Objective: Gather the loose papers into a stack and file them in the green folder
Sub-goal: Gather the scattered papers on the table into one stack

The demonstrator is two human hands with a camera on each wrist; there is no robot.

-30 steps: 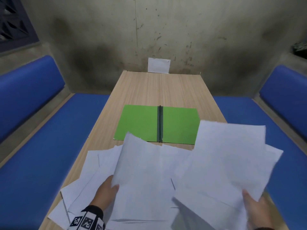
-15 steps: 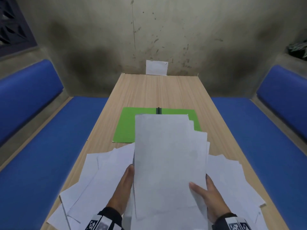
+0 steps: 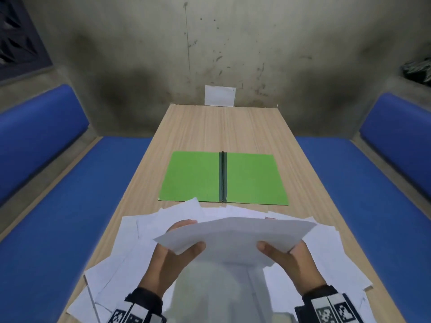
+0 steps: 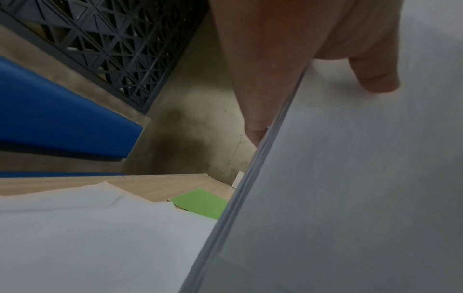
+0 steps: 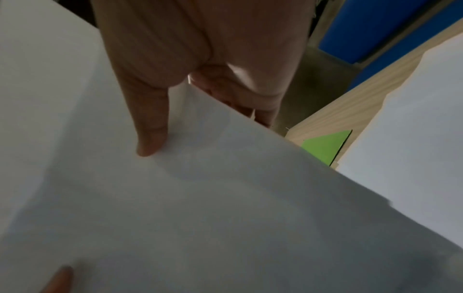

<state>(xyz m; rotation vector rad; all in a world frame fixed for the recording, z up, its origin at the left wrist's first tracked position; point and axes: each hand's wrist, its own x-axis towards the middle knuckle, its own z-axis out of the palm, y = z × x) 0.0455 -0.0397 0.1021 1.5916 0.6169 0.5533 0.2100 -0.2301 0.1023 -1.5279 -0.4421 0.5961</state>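
Observation:
A stack of white papers (image 3: 235,238) is held above the table between both hands. My left hand (image 3: 177,248) grips its left edge, thumb on top and fingers behind, as the left wrist view shows at the stack's (image 4: 350,178) side. My right hand (image 3: 284,252) grips the right edge, thumb on the stack's top sheet (image 5: 200,198). Several loose papers (image 3: 130,257) lie spread on the near table below. The green folder (image 3: 196,178) lies open and flat beyond them, its dark spine in the middle.
The wooden table (image 3: 221,127) runs away from me to a stained wall. Blue benches stand on the left (image 3: 65,206) and right (image 3: 373,194). A small white card (image 3: 219,95) leans on the wall at the table's far end.
The held sheets, upright and hiding the folder half a second ago, have tipped down to lie nearly level. The folder now shows whole. Both hands have shifted to the stack's sides.

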